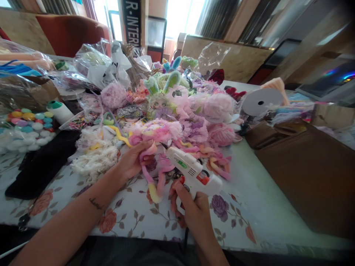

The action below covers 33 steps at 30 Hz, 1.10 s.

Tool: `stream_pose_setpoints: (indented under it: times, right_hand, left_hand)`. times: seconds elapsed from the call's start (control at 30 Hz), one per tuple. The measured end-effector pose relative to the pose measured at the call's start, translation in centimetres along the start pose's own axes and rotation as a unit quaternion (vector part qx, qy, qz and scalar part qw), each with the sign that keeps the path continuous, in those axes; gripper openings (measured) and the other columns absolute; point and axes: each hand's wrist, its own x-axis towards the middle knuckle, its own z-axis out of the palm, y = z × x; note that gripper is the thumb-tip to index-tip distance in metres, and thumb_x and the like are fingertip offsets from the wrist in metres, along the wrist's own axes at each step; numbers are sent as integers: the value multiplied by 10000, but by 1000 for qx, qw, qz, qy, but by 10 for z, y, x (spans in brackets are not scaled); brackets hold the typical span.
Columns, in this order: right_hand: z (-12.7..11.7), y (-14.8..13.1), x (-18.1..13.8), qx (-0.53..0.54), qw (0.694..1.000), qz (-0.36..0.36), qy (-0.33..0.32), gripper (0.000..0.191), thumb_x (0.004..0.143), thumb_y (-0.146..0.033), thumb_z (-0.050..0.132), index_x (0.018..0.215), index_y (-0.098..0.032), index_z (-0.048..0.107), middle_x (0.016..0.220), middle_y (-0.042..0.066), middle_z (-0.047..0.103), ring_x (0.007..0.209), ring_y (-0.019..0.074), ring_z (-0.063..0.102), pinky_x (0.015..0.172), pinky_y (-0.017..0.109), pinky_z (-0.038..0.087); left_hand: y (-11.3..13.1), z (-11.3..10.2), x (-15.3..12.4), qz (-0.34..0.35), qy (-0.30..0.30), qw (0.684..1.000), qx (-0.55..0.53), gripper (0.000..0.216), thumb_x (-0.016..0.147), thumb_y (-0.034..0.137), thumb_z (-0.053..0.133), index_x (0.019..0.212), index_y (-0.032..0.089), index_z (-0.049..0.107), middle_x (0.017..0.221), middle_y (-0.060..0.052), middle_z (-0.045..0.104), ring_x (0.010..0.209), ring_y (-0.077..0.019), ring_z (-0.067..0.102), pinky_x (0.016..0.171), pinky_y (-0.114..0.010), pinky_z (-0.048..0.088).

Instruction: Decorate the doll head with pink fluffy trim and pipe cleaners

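Observation:
My right hand (192,207) is wrapped round the handle of a white hot glue gun (186,162), its dark nozzle pointing up and to the left. Between the closed fingers of my left hand (135,159) is a thick fuzzy pink and yellow yarn strand (154,192), which hangs down in a loop over the tablecloth. The nozzle is close to the held part of the strand; whether they touch I cannot tell. Just behind lies a fluffy pink and white yarn bundle (155,129). A green plush doll with long ears (161,103) sits farther back.
A brown cardboard box (307,177) stands at right, near a white spool (262,102). White fluffy yarn (94,162), a black pouch (41,166) and a bag of coloured pompoms (30,127) lie at left. Plastic-wrapped materials pile up behind on the flowered tablecloth (133,221).

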Motion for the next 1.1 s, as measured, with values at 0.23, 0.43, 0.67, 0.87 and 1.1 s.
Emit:
stream_pose_setpoints:
  times: [0.23, 0.43, 0.67, 0.87, 1.1]
  right_hand:
    - [0, 1, 1, 15, 1000, -6, -1, 354, 825, -524, 604, 699, -200, 540, 437, -53, 477, 320, 68, 356, 294, 192, 256]
    - [0, 1, 0, -6, 1000, 11, -7, 327, 811, -505, 620, 731, -193, 562, 423, -44, 508, 335, 75, 358, 298, 187, 241]
    - [-1, 2, 1, 3, 1000, -4, -3, 320, 818, -489, 613, 714, -192, 555, 427, -44, 514, 341, 71, 375, 324, 183, 284]
    - [0, 2, 1, 3, 1000, -2, 1, 329, 822, -495, 612, 709, -192, 551, 434, -37, 519, 342, 70, 376, 317, 185, 276]
    - [0, 1, 0, -9, 1000, 19, 3, 301, 812, -475, 632, 754, -185, 572, 428, -40, 517, 346, 69, 363, 299, 176, 242]
  left_hand:
    - [1, 2, -1, -3, 2, 1000, -8, 336, 632, 249, 827, 638, 140, 509, 507, 38, 461, 413, -41, 381, 349, -135, 254]
    - [-1, 0, 1, -5, 4, 1000, -3, 309, 654, 244, 807, 640, 139, 516, 514, 35, 466, 414, -43, 383, 344, -133, 261]
    - [1, 1, 1, -5, 8, 1000, -8, 313, 650, 241, 804, 631, 142, 508, 509, 38, 456, 411, -45, 381, 347, -139, 253]
    - [2, 2, 0, -6, 9, 1000, -13, 341, 624, 244, 828, 633, 143, 502, 507, 39, 460, 411, -44, 382, 347, -138, 251]
    - [1, 0, 1, -9, 13, 1000, -15, 338, 631, 247, 830, 638, 142, 509, 509, 37, 465, 413, -46, 387, 347, -138, 264]
